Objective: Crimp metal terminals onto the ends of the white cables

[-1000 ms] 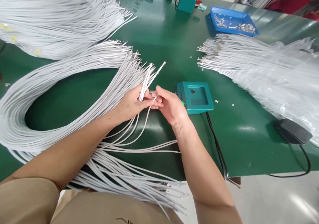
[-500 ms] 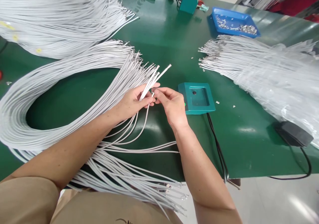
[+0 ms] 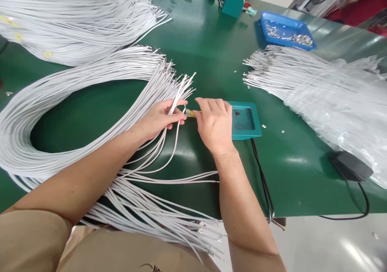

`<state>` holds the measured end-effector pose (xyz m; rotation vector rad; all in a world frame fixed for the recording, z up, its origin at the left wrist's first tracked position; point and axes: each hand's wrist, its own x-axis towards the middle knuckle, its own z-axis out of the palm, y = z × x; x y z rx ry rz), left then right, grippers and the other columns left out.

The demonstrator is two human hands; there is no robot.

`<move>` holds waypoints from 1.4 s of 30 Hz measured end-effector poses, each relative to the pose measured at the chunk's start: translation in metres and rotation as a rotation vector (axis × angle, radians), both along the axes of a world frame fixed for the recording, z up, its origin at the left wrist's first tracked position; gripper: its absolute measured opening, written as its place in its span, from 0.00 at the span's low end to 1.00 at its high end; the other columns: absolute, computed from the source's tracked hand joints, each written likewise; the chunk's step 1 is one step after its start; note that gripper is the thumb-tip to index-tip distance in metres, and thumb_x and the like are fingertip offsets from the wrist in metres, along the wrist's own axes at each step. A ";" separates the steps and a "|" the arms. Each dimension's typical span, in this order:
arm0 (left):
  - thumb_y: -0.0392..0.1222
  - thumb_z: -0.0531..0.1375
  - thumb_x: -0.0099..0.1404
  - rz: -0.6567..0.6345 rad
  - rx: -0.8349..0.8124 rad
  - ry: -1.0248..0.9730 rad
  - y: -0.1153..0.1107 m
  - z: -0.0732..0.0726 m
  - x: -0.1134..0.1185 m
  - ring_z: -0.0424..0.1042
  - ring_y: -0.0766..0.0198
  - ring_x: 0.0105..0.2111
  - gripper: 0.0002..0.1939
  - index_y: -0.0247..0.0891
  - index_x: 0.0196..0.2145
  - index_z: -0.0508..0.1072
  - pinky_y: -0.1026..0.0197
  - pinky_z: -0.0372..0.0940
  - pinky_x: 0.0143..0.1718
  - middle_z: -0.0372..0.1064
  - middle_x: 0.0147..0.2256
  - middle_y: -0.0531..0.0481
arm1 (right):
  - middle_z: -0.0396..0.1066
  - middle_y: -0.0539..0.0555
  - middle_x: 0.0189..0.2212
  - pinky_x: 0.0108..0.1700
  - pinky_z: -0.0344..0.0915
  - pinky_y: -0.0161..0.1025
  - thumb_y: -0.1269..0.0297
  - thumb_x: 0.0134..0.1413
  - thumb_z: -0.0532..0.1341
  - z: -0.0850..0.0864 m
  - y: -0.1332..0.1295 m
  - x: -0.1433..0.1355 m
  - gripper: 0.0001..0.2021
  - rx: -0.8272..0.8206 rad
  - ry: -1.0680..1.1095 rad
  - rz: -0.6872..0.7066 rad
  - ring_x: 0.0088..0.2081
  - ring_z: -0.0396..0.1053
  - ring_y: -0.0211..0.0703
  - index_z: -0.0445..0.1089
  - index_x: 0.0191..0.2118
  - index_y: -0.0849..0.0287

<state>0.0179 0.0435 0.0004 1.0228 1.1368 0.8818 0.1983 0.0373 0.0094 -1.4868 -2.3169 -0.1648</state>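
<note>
My left hand [image 3: 165, 116] is closed around several white cables [image 3: 179, 92], whose ends stick up past the fingers. Between its thumb and forefinger, one cable end [image 3: 184, 109] is pinched apart from the others. My right hand [image 3: 214, 120] grips what looks like small pliers [image 3: 189, 113] with metal jaws and a yellow part; the rest is hidden in the palm. The jaws are at the pinched cable end, though I cannot tell whether they bite on it. Behind the right hand sits a teal box [image 3: 254, 120] with a recessed top, partly covered by the hand.
A big looped bundle of white cables [image 3: 60, 155] lies on the left, with another bundle [image 3: 75, 17] behind it. On the right are plastic-wrapped cables [image 3: 302, 82], a blue tray [image 3: 284, 42] of small metal parts and a black pedal-like block [image 3: 350, 166]. A person's red sleeve [image 3: 356, 11] shows far right.
My right hand has drawn back from the cable end and turned palm down. The pliers now show between the hands. The cables in my left hand have shifted slightly left.
</note>
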 end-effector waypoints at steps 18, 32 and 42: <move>0.37 0.67 0.54 -0.027 0.088 0.238 0.002 -0.018 0.004 0.79 0.59 0.33 0.31 0.31 0.57 0.73 0.64 0.71 0.27 0.78 0.31 0.47 | 0.66 0.55 0.24 0.45 0.60 0.44 0.79 0.55 0.54 0.000 0.011 0.010 0.12 -0.070 -0.105 -0.044 0.36 0.63 0.50 0.73 0.32 0.58; 0.42 0.66 0.56 -0.023 0.275 0.431 0.002 -0.025 0.002 0.78 0.60 0.28 0.26 0.36 0.53 0.77 0.57 0.73 0.37 0.79 0.29 0.51 | 0.67 0.55 0.25 0.53 0.63 0.49 0.77 0.57 0.54 0.002 0.009 0.009 0.11 -0.107 -0.108 -0.060 0.37 0.64 0.49 0.73 0.33 0.59; 0.39 0.67 0.53 -0.063 0.118 0.329 0.004 -0.018 0.001 0.79 0.60 0.30 0.28 0.32 0.53 0.76 0.56 0.73 0.40 0.79 0.29 0.49 | 0.62 0.68 0.63 0.64 0.46 0.71 0.60 0.67 0.51 -0.010 0.006 0.034 0.21 -0.004 -0.079 -0.438 0.66 0.54 0.64 0.63 0.61 0.61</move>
